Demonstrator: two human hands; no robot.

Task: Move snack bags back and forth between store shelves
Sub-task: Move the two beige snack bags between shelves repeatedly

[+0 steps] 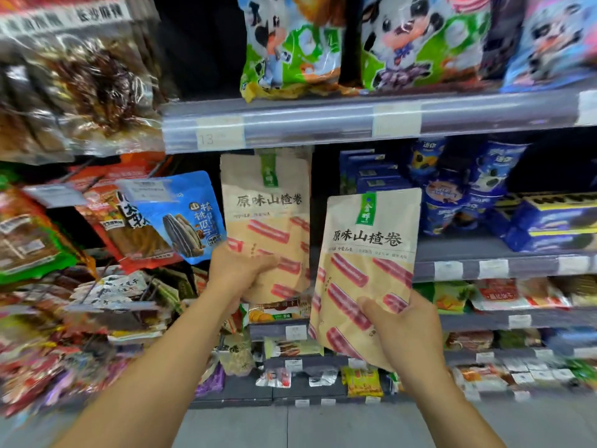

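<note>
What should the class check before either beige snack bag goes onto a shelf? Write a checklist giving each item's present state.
1. Grip of left hand on left beige bag: ok.
2. Grip of right hand on right beige bag: ok.
3. Both bags upright, print facing the camera: ok.
4. Free shelf space behind left beige bag: cannot tell, hidden.
5. Left beige bag apart from blue seed bag: cannot tell.

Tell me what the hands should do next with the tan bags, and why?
Probably push the left bag forward into the dark gap behind it: the left hand grips it upright just before that gap, while the right hand holds the right bag lower.
</note>
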